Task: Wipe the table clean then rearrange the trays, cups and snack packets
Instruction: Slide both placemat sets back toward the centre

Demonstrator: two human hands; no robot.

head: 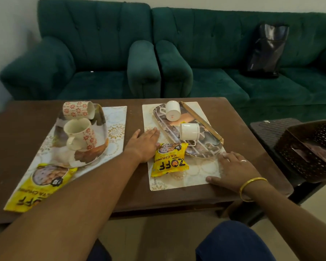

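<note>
Left hand: our left hand (144, 143) lies flat, palm down, fingers together and extended, on the table between the two mats, its fingertips at the left edge of the right placemat (184, 178); it grips nothing.
Right hand: our right hand (233, 169) rests palm down with fingers spread on the near right corner of the right placemat; it holds nothing.
Table: the brown table (134, 194) carries both mats side by side.
Right tray: the oblong tray (201, 146) sits on the right placemat with two white cups (172, 111) (189, 131) tipped on their sides.
Small packet: a yellow snack packet (169, 160) overlaps the tray's near end, just beside our left hand.
Left tray: the second tray (90, 151) sits on the left placemat (115, 117) with two floral cups (78, 109) (81, 133), both lying over.
Large packet: a larger yellow packet (40, 185) lies at the near end of the left placemat.
</note>
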